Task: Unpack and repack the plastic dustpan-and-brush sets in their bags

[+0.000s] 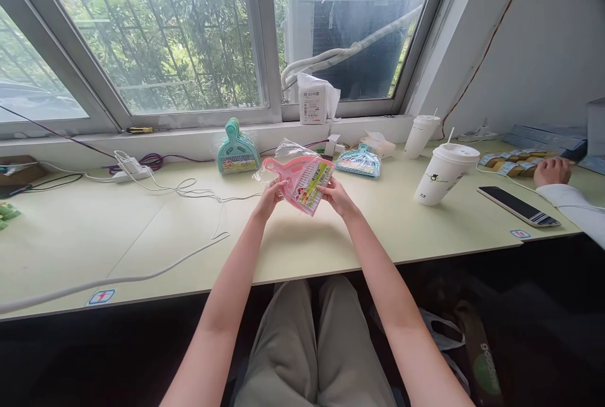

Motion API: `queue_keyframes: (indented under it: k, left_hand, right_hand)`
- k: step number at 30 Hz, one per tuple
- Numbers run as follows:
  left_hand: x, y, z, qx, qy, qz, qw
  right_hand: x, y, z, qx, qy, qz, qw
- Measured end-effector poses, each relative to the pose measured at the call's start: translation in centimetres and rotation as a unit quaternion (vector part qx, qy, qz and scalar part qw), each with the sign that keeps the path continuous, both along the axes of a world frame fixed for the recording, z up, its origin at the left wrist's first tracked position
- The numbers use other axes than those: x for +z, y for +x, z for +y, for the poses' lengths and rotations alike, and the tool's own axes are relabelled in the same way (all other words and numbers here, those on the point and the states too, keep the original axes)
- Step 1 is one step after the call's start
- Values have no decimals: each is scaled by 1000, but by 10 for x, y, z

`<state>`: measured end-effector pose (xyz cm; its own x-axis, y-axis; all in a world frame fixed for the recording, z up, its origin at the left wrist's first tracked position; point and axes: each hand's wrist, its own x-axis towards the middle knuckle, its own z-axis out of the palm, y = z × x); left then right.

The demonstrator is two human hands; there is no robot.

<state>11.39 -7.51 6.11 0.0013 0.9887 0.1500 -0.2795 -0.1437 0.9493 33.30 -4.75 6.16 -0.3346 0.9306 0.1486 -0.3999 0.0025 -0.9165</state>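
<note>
A pink mini dustpan and brush set (297,179) in a clear plastic wrapper is held up above the desk, tilted, with its green and white label facing me. My left hand (271,198) grips it near the handle side. On the opposite side, my right hand (338,196) pinches the edge by the label and bristles. Behind on the left stands a stack of wrapped green dustpan sets (236,150), leaning against the wall under the sill. Another stack of wrapped teal dustpan sets (359,161) lies behind on the right.
White cables and a power strip (131,170) spread over the left of the desk (189,224). To the right stand two white lidded cups (444,174) (420,136) and a phone (518,205). Another person's hand (553,171) rests near yellow packs (513,162). A tissue pack (312,102) sits on the sill.
</note>
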Motion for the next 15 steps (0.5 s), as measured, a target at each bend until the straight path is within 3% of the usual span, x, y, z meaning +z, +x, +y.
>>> queue_keyframes:
  k: [10,15]
  left_hand:
    - [-5,-2,5,18,25,33,999]
    - [-4,-11,7,34,29,-15,999]
  right_hand:
    - [8,-4,-10,-16,51,20,998]
    - [2,-3,-2,-50,38,16,998]
